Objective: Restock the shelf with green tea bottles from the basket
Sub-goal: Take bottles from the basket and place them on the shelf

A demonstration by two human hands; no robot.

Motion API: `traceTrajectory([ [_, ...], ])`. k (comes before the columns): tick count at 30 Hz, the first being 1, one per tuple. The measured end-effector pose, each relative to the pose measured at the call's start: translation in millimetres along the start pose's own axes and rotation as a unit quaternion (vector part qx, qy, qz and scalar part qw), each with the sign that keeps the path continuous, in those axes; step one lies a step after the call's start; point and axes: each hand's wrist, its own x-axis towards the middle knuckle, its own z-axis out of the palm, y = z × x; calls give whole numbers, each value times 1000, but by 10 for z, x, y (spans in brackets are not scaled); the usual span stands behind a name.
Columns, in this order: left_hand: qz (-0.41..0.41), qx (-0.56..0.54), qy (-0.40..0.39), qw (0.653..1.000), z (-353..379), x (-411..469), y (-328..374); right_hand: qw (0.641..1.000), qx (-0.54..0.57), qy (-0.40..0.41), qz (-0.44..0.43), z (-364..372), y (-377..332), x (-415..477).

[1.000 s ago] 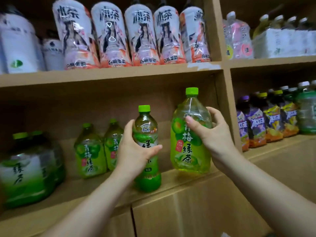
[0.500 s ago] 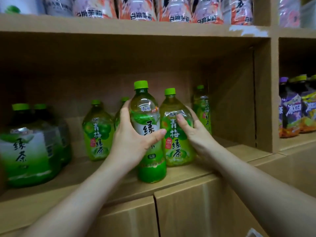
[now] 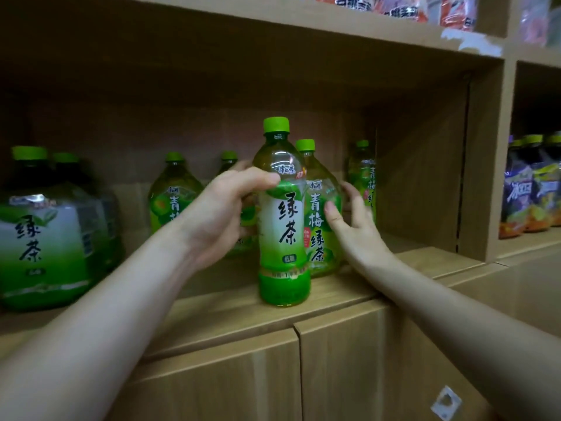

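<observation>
Moved: both bottles now sit deeper on the shelf (image 3: 349, 291) than half a second ago.
Slim bottle (image 3: 283, 226): at shelf's front edge, left hand (image 3: 218, 214) clamped round it.
Round bottle (image 3: 323, 226): just behind, right hand (image 3: 353, 229) loosely open against it.
Progress: several already stocked at shelf's back; basket unseen, remainder unknown.

The slim tea bottle (image 3: 283, 214) at the near edge has a bright green cap, amber-green liquid at the shoulder, and a label fading from white to green with black characters. Just behind it, the rounder plum tea bottle (image 3: 323, 220) carries a green label printed with green fruit, black characters and a small red patch. At far left, the big bottles (image 3: 45, 235) wear white-to-green labels under green caps. The shelf (image 3: 349, 287) is pale tan wood grain. At far right, the other bottles (image 3: 529, 196) show purple, yellow and orange labels.
</observation>
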Motion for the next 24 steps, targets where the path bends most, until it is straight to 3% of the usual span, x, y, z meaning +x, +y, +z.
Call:
traceTrajectory([
  [2, -11, -35, -16, 999, -89, 38, 13, 997, 1, 68, -21, -61, -107, -83],
  [4, -3, -27, -18, 999, -128, 91, 33, 994, 26, 83, -74, -127, -276, -218],
  [8, 79, 62, 13, 995, -48, 173, 16, 992, 12, -60, -115, -22, -557, -393],
  [11, 107, 59, 31, 992, 11, 162, -5, 993, 28, -51, -101, 120, -533, -375],
  [14, 135, 73, 94, 984, 124, 182, -78, 992, 68, -19, -102, 42, -440, -343],
  [16, 157, 189, 175, 953, 165, 243, -160, 993, 71, -3, -97, -99, -367, -319],
  [18, 113, 289, 198, 930, 229, 266, -229, 994, 61, 2, -89, -285, -277, -274],
  [21, 32, 356, 137, 924, 405, 255, -393, 996, 28, 0, -89, -579, -101, -185],
  [24, 26, 426, 137, 894, 508, 250, -513, 997, -26, 13, -73, -796, 74, -33],
])
